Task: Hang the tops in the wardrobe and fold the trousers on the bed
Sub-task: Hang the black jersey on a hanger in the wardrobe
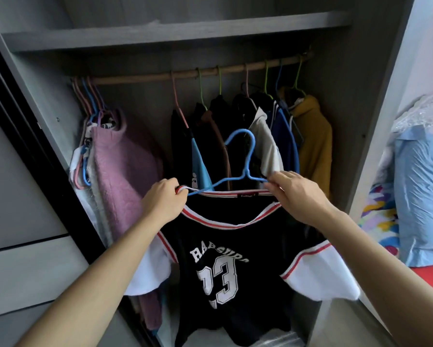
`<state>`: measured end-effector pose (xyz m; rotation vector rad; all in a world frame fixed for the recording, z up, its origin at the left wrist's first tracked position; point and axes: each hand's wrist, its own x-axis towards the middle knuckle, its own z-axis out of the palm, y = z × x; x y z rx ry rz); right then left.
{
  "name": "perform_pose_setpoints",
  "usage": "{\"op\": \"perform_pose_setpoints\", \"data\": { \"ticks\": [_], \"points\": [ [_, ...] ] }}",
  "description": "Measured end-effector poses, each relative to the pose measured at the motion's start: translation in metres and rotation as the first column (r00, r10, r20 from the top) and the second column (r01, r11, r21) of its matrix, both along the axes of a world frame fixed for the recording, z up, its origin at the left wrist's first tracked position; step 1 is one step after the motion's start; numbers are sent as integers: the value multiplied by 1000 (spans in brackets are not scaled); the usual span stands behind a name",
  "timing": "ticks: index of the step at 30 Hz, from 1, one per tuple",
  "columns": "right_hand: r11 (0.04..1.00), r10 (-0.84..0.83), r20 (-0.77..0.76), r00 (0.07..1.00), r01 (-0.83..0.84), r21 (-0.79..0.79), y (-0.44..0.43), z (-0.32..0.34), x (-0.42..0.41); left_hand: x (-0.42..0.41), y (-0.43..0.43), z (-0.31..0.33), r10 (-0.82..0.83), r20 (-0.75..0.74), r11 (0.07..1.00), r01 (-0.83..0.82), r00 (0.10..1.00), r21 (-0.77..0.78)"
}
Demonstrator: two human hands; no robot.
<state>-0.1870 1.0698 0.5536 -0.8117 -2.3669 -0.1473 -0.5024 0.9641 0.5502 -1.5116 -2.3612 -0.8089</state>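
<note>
From my remote seat I look into an open grey wardrobe point(175, 33) with a wooden rail point(160, 75) running across its upper part. Below the middle of the rail, in front of the clothes hanging there, two bare hands hold up a black jersey point(225, 244). It has white sleeves, red-and-white trim and a large white number on the chest.

A blue hanger point(246, 156) sits in the jersey's neck opening. Its hook stands free, well under the rail and not on it. The left hand point(166, 200) is curled round the shoulder trim at the hanger's left end. The right hand point(295, 194) pinches the opposite shoulder at the hanger's right end.

At the rail's left end hangs a bunch of pink and blue hangers with a fluffy pink sweater point(125, 166). From the rail's middle towards its right end hang several dark tops point(218, 121), then a white-and-blue jacket point(280, 131). A mustard hoodie point(315, 146) is last on the right. Beyond the rail's right end, outside the wardrobe, lies a pale blue bundle point(421, 196).
</note>
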Motion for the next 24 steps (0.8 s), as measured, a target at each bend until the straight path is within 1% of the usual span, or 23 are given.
{"op": "perform_pose_setpoints", "data": {
  "ticks": [1,2,3,4,6,7,8,9,11,13,14,16,19,21,24],
  "points": [
    [996,85,-117,989,-87,-13,-6,4,-5,1,1,2,-23,2,999,23,1000,36],
    [989,144,-169,975,-148,-11,-12,8,-10,2,1,6,-38,6,997,37,999,69],
    [983,178,-147,973,-182,-17,-16,10,-15,3,2,10,-48,13,994,46,999,96],
    [981,190,-55,980,-192,-34,-19,11,-20,5,3,15,-50,26,993,47,998,109],
    [984,167,184,969,-152,-93,-20,9,-26,10,5,23,-48,71,994,40,996,104],
    [984,159,208,965,-138,-113,-19,9,-27,11,7,25,-58,116,994,47,992,96],
    [983,157,152,976,-139,-119,-17,9,-28,11,7,26,-88,193,993,72,977,89],
    [983,151,55,987,-144,-114,-15,11,-29,11,7,26,-141,299,989,121,944,84],
    [985,117,-94,989,-128,-117,-11,19,-28,8,3,25,-273,493,960,269,826,81],
    [986,97,-133,986,-114,-125,-6,27,-27,1,-4,27,-397,590,900,424,703,101],
    [987,87,-141,986,-104,-120,-4,30,-26,-3,-8,28,-456,615,860,497,644,118],
    [988,77,-163,984,-98,-122,-2,34,-25,-8,-13,31,-545,624,774,622,560,117],
    [992,46,-171,984,-65,-106,-4,36,-28,-13,-15,33,-598,643,673,735,478,79],
    [996,-1,-202,979,-18,-90,-5,35,-28,-18,-13,33,-620,623,668,737,477,101],
    [994,-17,-250,968,-11,-112,-6,33,-27,-26,-8,32,-620,574,739,644,535,199]
  ]
}}
